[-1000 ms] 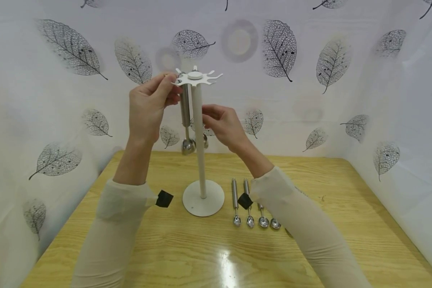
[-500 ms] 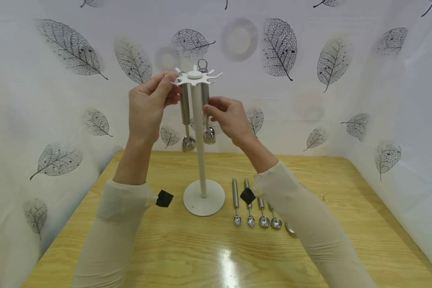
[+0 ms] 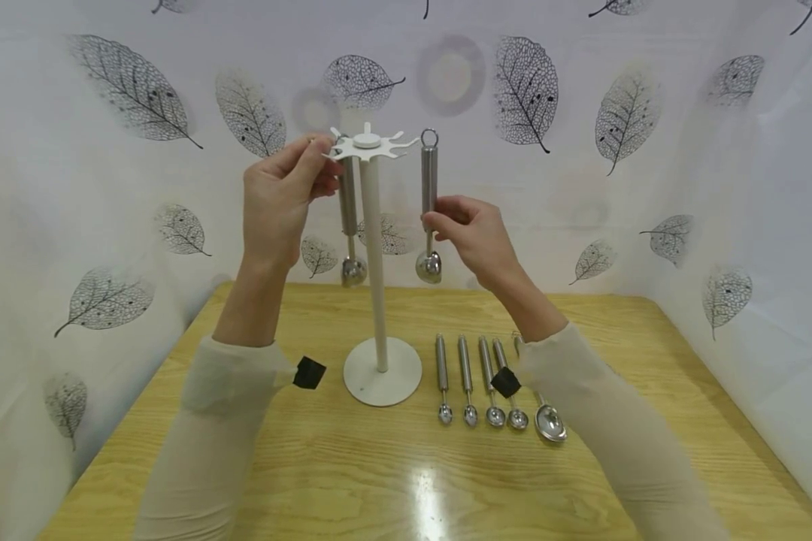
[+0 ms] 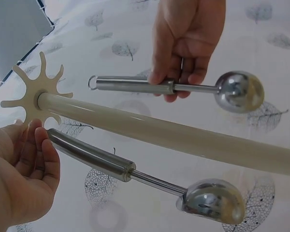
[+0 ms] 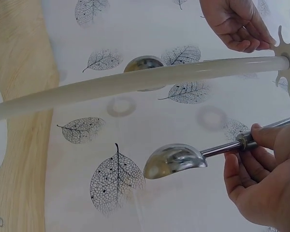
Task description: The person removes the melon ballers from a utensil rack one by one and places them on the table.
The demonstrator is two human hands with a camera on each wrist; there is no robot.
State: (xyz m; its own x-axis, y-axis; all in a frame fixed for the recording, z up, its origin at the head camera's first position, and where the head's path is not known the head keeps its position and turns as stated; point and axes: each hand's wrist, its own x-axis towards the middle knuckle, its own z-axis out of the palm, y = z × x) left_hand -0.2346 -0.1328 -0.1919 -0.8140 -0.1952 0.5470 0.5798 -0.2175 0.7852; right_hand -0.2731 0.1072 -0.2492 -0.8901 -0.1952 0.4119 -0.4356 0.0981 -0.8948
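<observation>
A white utensil stand [image 3: 375, 285] has a round base and a star-shaped top of wavy hooks. My left hand [image 3: 277, 199] pinches a hook on the left of that top. Right at its fingertips hangs a steel scoop [image 4: 94, 154], bowl down beside the pole. To the right of the pole, my right hand [image 3: 477, 237] grips a second steel scoop [image 3: 429, 180] low on its handle. This scoop is upright, its ring uppermost near the tip of a right-hand hook and its bowl [image 5: 176, 159] below the fingers.
Several steel scoops lie in a row on the wooden table [image 3: 298, 466] right of the base, among them one with a larger bowl [image 3: 550, 423]. My right sleeve [image 3: 609, 421] hides part of that one. A leaf-print cloth [image 3: 582, 210] surrounds the table at the back and sides.
My right hand has brought its scoop from behind the pole out to the right, first rising, then lowering slightly. More of the row on the table shows. My left hand has stayed in place.
</observation>
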